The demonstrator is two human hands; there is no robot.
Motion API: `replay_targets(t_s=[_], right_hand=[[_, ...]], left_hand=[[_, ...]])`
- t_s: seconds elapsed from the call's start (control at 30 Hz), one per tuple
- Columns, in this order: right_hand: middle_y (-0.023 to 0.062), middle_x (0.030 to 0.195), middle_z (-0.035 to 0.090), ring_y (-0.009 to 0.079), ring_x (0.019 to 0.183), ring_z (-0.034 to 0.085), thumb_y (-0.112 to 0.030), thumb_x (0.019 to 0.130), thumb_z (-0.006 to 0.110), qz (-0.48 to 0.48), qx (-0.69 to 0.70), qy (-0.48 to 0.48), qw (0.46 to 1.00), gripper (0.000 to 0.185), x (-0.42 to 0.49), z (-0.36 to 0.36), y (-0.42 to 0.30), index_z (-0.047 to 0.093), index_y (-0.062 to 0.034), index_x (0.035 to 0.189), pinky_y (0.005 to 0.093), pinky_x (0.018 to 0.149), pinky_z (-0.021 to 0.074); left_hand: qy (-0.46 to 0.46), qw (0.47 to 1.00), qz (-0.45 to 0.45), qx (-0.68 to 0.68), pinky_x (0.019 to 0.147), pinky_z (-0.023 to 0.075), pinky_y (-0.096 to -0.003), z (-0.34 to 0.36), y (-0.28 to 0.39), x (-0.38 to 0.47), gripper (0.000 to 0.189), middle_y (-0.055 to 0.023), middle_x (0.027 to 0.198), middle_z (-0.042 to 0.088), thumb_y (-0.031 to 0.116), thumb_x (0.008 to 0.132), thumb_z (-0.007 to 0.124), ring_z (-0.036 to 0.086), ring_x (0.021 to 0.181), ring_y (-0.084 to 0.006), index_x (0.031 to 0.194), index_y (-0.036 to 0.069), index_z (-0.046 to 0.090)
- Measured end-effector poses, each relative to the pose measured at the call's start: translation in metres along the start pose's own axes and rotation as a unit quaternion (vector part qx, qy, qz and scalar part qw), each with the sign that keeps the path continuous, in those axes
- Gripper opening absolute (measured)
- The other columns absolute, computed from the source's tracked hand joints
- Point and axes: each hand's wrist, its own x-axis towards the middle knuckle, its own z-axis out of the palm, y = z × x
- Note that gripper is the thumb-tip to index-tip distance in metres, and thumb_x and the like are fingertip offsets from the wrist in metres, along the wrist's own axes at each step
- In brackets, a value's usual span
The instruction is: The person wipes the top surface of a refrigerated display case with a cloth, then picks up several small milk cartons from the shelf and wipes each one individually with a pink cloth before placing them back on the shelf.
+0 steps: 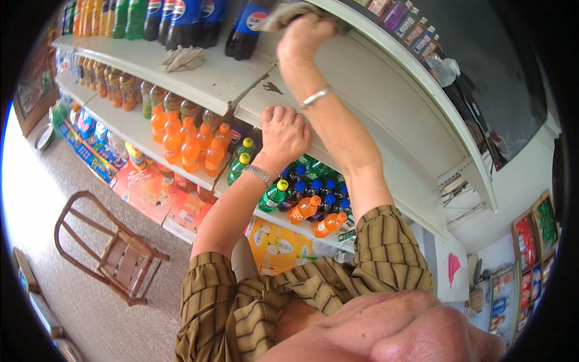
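Observation:
My right hand (307, 38) is raised over the upper shelf and holds a bunched grey-beige cloth (285, 17) near the shelf's back panel. The cloth is partly behind the hand, which is slightly blurred. With fingers curled, my left hand (286, 133) grips the front edge of the white metal shelf (316, 113); its fingertips are hidden. Left of it, a second crumpled cloth (183, 59) lies on the adjoining shelf section. A large Pepsi bottle (246, 31) stands upright close to the raised cloth. Dark chipped patches (272, 88) mark the shelf near the joint.
Orange soda bottles (190, 147) and green bottles (272, 197) crowd the shelf below. Drink cartons (144, 190) sit at floor level. A wooden-framed chair (122, 258) stands on the speckled floor to the left. Overhead, a white shelf edge (434, 86) runs beside small boxes (407, 27).

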Motion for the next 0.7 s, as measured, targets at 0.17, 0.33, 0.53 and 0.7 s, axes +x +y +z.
replay_targets(t_s=[0.17,0.33,0.53,0.7], right_hand=[[0.0048,0.084,0.055,0.0171,0.075,0.059,0.01,0.089,0.054,0.066,0.097,-0.048,0.992,0.02,-0.017,0.019,-0.006,0.048,-0.0083,0.084,0.0293,0.06,0.0502],[0.0018,0.087,0.06,0.019,0.079,0.06,-0.003,0.096,0.052,0.257,0.243,-0.068,0.933,0.01,-0.026,-0.034,-0.041,0.057,-0.0119,0.093,0.0361,0.068,0.053],[0.0028,0.089,0.065,0.0196,0.083,0.062,-0.024,0.104,0.042,0.179,0.336,-0.253,0.89,0.022,0.054,-0.059,0.027,0.059,-0.0163,0.092,0.0362,0.079,0.0524],[0.0062,0.101,0.068,0.0236,0.09,0.065,-0.025,0.105,0.043,0.27,0.339,-0.03,0.901,0.025,0.057,-0.046,-0.006,0.064,-0.0117,0.103,0.0388,0.083,0.0556]], left_hand=[[0.0,1.0,-0.003,0.031,0.09,0.039,-0.0458,-0.013,-0.013,0.006,0.017,-0.0087,0.079,0.055,0.025,0.076,0.065,0.054,0.085,-0.0277,0.074,0.008,0.062],[-0.006,0.999,-0.013,0.043,0.089,0.0406,-0.0434,-0.01,-0.016,0.002,0.018,-0.0065,0.078,0.057,0.025,0.08,0.064,0.056,0.084,-0.0262,0.07,0.01,0.062],[-0.013,0.999,-0.013,0.044,0.089,0.0403,-0.0414,0.0,0.0,-0.004,0.015,-0.0027,0.084,0.06,0.025,0.083,0.063,0.056,0.086,-0.0242,0.076,0.012,0.063],[0.011,0.998,0.01,0.068,0.087,0.0405,-0.0426,0.002,-0.014,-0.004,0.016,-0.0011,0.082,0.06,0.027,0.083,0.064,0.057,0.085,-0.0246,0.075,0.013,0.062]])
